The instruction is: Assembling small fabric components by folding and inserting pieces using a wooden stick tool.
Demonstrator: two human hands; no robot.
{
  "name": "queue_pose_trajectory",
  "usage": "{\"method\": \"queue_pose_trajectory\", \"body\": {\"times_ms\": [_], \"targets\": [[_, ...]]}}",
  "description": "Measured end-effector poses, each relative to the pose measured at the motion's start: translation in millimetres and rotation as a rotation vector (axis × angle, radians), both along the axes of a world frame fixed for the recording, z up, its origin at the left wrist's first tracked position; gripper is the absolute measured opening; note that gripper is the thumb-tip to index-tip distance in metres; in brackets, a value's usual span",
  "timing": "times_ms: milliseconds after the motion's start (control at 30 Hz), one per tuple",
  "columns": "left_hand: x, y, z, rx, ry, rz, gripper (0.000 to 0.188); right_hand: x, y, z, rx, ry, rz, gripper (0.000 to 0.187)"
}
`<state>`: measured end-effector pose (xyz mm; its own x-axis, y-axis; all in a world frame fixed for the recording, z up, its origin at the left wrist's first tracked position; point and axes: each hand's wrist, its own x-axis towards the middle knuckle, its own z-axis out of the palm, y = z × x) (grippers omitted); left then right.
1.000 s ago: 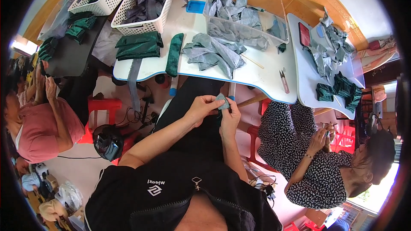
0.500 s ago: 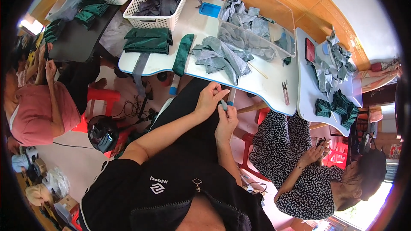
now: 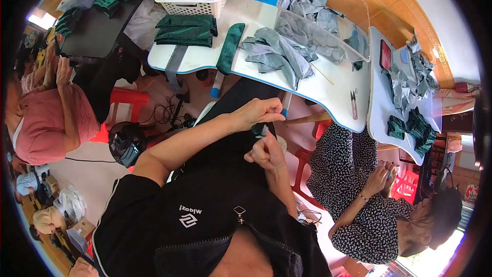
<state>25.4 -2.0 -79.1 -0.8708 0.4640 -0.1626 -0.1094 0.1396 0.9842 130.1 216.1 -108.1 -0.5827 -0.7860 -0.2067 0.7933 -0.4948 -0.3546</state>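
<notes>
Your left hand [image 3: 259,113] and right hand [image 3: 268,154], both curled, flank a small green-grey cloth piece [image 3: 258,130], can't tell which grips it, grey fabric pile [image 3: 279,54] on bench [image 3: 328,90] ahead.

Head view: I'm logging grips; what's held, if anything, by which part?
A small dark cloth piece shows between left hand and right hand; whether either grips it, and where, cannot be told.

The cloth piece [image 3: 258,130] is showing dark green and grey, the dress [image 3: 341,161] white flecks on black.
</notes>
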Motion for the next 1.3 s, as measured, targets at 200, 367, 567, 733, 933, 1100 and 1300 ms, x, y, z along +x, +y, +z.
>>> {"method": "queue_pose_trajectory", "body": {"times_ms": [200,367,567,733,933,1100,1300], "targets": [[-7,-16,45,0.099,0.469,0.304,0.042,-24,10,10,-0.458,0.000,-0.283,0.077],[6,-15,43,0.121,0.164,0.218,0.034,-50,23,20,-0.249,0.018,-0.204,0.086],[19,-20,30,0.052,0.132,0.186,0.030,-54,56,26,0.047,0.069,-0.078,0.088],[6,-5,7,0.306,-0.111,0.403,0.018,-45,175,-18,0.344,0.130,-0.433,0.068],[2,8,20,0.463,-0.245,0.391,0.016,-41,57,7,0.936,0.761,-0.390,0.052],[-16,-73,34,0.159,-0.036,0.420,0.012,-41,71,47,0.894,0.538,-0.166,0.031],[-43,-93,50,0.204,-0.080,0.496,0.014,-55,32,57,0.844,0.511,-0.128,0.033]]}}
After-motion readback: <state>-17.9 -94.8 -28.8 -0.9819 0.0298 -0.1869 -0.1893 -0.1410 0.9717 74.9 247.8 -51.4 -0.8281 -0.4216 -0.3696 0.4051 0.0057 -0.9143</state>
